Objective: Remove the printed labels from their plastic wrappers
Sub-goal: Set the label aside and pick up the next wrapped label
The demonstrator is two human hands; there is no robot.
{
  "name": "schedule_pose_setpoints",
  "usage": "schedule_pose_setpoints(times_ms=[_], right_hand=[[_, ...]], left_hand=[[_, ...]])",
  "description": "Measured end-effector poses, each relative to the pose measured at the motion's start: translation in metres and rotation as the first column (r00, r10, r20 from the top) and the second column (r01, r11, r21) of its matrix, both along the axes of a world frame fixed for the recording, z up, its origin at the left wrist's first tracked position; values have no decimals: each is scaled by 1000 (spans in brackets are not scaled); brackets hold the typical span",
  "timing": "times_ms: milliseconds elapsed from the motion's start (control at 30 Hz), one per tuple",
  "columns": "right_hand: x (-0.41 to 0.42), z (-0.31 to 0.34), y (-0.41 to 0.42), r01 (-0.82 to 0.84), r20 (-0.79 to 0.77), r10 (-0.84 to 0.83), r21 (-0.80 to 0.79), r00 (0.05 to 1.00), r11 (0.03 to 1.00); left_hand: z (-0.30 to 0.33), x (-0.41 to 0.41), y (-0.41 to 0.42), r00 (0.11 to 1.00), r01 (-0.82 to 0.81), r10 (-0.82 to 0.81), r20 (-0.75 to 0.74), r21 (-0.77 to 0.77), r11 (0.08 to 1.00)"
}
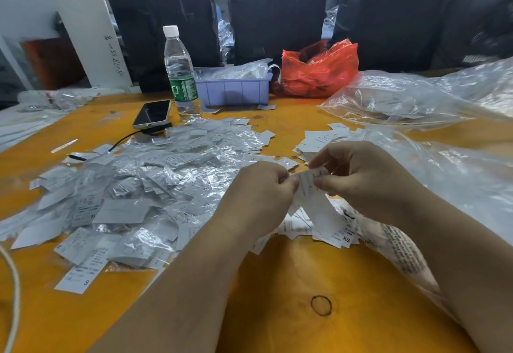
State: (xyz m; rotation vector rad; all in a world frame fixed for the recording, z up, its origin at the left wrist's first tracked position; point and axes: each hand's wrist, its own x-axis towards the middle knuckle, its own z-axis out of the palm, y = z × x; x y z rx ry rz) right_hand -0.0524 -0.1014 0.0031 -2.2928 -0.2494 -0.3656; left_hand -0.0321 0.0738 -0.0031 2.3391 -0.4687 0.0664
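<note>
Hands meet just above the near middle of the orange table (291,283): the left hand (261,188) pinches one end of a small white printed label in its clear plastic wrapper (308,183), and the right hand (366,177) pinches the other end with thumb and forefinger, the piece hanging down between them over a loose heap of bare white labels (327,230). Whether the label has begun to slide out I cannot tell — the film is too clear to see its edge. To the left spreads a wide pile of crinkled wrappers and still-wrapped labels (133,186); a second small stack of white labels (319,138) lies farther off, right of centre. The step looks like drawing the paper free, and it should go best if one hand grips only the film at its open mouth while the other grips only the paper, pulling straight along the length so the label neither creases nor tears. At the far side stand a clear plastic water bottle (180,72), a dark phone (152,115), a lilac plastic tray (236,90) and a red plastic bag (316,69) — all well apart from the work.
</note>
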Motion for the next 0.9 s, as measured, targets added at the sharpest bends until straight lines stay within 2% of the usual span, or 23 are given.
schedule_pose_setpoints(times_ms=[67, 233, 300, 400, 467, 533, 600, 700, 767, 900], right_hand=[[0, 0, 0, -2, 9, 2, 38, 1000, 999], [1, 2, 0, 16, -4, -16, 192, 1000, 981], [0, 4, 0, 7, -20, -1, 255, 1000, 967], [-1, 6, 1, -23, -36, 38, 368, 999, 929], [-1, 7, 1, -32, -46, 56, 413, 997, 910], [-2, 8, 1, -43, -61, 75, 408, 995, 912], [-3, 7, 3, -62, -80, 89, 295, 993, 953], [-7, 8, 9, -44, -83, 39, -53, 996, 998], [-11, 13, 11, -18, -84, -3, -249, 996, 968], [-25, 34, 7, 54, -85, -126, -577, 988, 815]], left_hand=[[-1, -1, -1, 999, -11, 10, 37, 6, 1000], [4, -1, -5, 961, -7, 40, 273, -118, 993], [4, -1, -6, 954, 14, 40, 297, -177, 984], [4, -3, -5, 989, 103, -55, 136, -380, 919], [4, -5, -7, 994, 101, -112, 10, -517, 850], [3, -5, -9, 990, 70, -127, -63, -560, 826], [1, -5, -9, 993, 65, -106, -50, -515, 855], [-3, -6, -8, 996, 64, -43, 76, -298, 953], [-4, -5, -8, 995, 55, -33, 94, -250, 967], [-5, -6, -10, 994, 65, -44, 97, -229, 971]])
